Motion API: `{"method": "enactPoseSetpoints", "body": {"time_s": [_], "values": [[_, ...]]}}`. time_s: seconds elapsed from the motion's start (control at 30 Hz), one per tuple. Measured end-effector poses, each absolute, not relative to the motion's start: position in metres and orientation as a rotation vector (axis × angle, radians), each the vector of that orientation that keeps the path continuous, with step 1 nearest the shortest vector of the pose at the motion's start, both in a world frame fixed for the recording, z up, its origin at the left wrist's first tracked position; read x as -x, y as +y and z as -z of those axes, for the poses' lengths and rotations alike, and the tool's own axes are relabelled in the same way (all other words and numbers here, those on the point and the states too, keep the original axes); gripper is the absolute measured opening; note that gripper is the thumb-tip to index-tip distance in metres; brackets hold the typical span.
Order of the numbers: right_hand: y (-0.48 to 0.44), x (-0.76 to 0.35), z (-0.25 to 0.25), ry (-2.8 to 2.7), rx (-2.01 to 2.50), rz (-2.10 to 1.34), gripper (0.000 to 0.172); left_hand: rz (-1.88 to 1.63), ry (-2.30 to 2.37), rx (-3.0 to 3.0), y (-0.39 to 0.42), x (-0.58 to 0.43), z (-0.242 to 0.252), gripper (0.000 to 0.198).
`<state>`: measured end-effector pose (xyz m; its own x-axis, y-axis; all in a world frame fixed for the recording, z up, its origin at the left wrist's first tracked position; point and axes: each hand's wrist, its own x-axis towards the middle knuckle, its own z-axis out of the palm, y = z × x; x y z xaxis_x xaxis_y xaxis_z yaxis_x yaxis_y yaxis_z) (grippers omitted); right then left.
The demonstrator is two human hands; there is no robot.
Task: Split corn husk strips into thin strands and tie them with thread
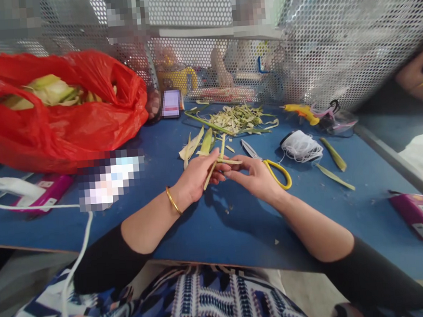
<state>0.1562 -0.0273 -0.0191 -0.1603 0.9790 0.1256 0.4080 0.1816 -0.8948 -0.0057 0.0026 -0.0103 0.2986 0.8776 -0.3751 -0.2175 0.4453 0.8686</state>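
Observation:
Near the middle of the blue table, my left hand (198, 173) is closed around narrow pale-green corn husk strips (222, 146) that cross one another between the fingers. One strip end sticks up and another slants down past the thumb. My right hand (259, 178) pinches at the sideways end of a strip, its fingertips close to those of my left. Yellow-handled scissors (287, 178) lie just beyond my right hand, which partly covers them. Wider husk pieces (206, 142) rest on the table behind my left hand.
At the back lies a pile of husk scraps (236, 119). A red plastic bag (96, 123) with husks stands left. Right are a white thread bundle (301, 146), a yellow glue gun (302, 112) and a magenta box (420, 217). A white cable (77, 264) crosses the left edge. A perforated metal screen (189, 5) stands behind.

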Motion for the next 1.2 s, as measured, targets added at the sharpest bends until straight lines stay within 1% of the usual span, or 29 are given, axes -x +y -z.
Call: {"method": "enactPoseSetpoints", "body": {"time_s": [0.1,0.17,0.23,0.27,0.37,0.47,0.53,0.6,0.73,0.8,0.83,0.93,0.97,1.03,1.1,1.13,1.2], "values": [[-0.025,-0.157,0.017,-1.600,1.296,-1.040,0.030,-0.825,0.996,-0.822,0.004,0.008,0.011,0.034],[-0.024,-0.157,0.017,-1.598,1.348,-0.974,0.029,-0.802,0.995,-0.893,0.004,0.007,0.012,0.026],[-0.024,-0.156,0.018,-1.648,1.438,-0.861,0.028,-0.795,1.016,-0.981,0.003,0.005,0.014,0.016],[-0.025,-0.156,0.018,-1.688,1.476,-0.804,0.028,-0.800,1.036,-1.023,0.002,0.003,0.015,0.015],[-0.029,-0.153,0.020,-1.858,1.494,-0.615,0.025,-0.843,1.087,-1.125,0.000,0.000,0.017,0.023],[-0.032,-0.152,0.024,-2.036,1.431,-0.350,0.024,-0.898,1.129,-1.145,-0.001,-0.002,0.018,0.018],[-0.032,-0.151,0.026,-2.083,1.445,-0.232,0.025,-0.922,1.148,-1.130,-0.001,-0.003,0.019,0.015],[-0.033,-0.152,0.027,-2.101,1.474,-0.221,0.026,-0.928,1.146,-1.127,0.000,-0.002,0.020,0.016],[-0.031,-0.160,0.015,-2.250,1.407,-0.413,0.027,-0.986,1.151,-1.163,0.001,-0.001,0.020,0.020],[-0.027,-0.171,0.004,-2.258,1.478,-0.456,0.028,-0.995,1.160,-1.157,0.002,0.000,0.018,0.019],[-0.025,-0.180,-0.003,-2.206,1.562,-0.405,0.026,-0.988,1.155,-1.150,0.002,0.001,0.017,0.018],[-0.020,-0.213,-0.023,-1.910,1.851,-0.058,0.012,-1.008,1.111,-1.234,0.001,0.002,0.017,0.014],[-0.020,-0.226,-0.028,-1.774,1.902,0.033,0.013,-1.024,1.101,-1.316,0.002,0.003,0.019,0.012],[-0.021,-0.253,-0.033,-1.582,1.977,0.161,0.023,-0.996,1.120,-1.519,0.003,0.004,0.023,0.013],[-0.021,-0.277,-0.031,-1.513,2.133,0.201,0.041,-0.857,1.143,-1.621,0.006,0.005,0.028,0.013],[-0.020,-0.288,-0.026,-1.504,2.227,0.158,0.052,-0.792,1.138,-1.610,0.007,0.006,0.031,0.011],[-0.015,-0.305,-0.013,-1.518,2.322,0.049,0.063,-0.731,1.165,-1.614,0.011,0.009,0.034,0.009]]}}
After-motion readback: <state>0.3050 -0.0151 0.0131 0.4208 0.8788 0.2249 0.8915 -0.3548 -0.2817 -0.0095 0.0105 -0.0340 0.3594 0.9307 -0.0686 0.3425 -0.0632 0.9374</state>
